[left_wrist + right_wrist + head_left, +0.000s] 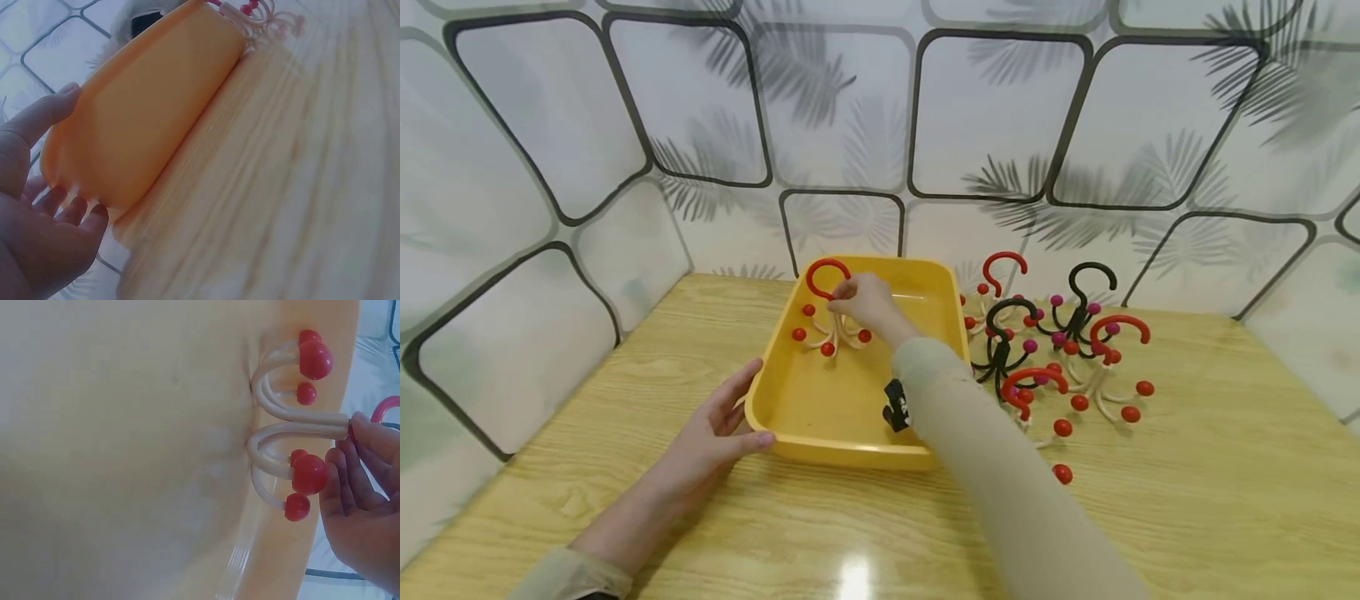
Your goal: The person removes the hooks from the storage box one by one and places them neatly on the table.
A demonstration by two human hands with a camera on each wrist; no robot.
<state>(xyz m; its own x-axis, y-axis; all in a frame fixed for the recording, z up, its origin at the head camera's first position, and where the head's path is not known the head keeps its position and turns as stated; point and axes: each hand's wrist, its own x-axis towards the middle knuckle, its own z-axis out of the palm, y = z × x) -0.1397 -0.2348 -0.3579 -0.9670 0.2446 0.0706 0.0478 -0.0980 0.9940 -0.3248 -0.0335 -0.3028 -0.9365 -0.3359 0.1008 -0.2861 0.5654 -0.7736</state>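
A yellow plastic tray (835, 450) stands on the table. My left hand (718, 433) grips its near left corner, the thumb on the rim and the fingers bent against the outer wall, as the left wrist view also shows. Inside the tray is a multi-prong hook hanger (281, 415) with a red hook, cream prongs and red ball tips. It stands upright toward the tray's back left. My right hand (868, 302) pinches its stem just below the hook. In the right wrist view the curved prongs are at the tray floor, though exact contact is hard to tell.
Right of the tray, several similar hangers stand close together: black ones (1002, 354) with magenta tips and red-and-cream ones (1101, 379). The wood-grain table (1210, 483) meets a patterned wall (1000, 117) behind and at the left.
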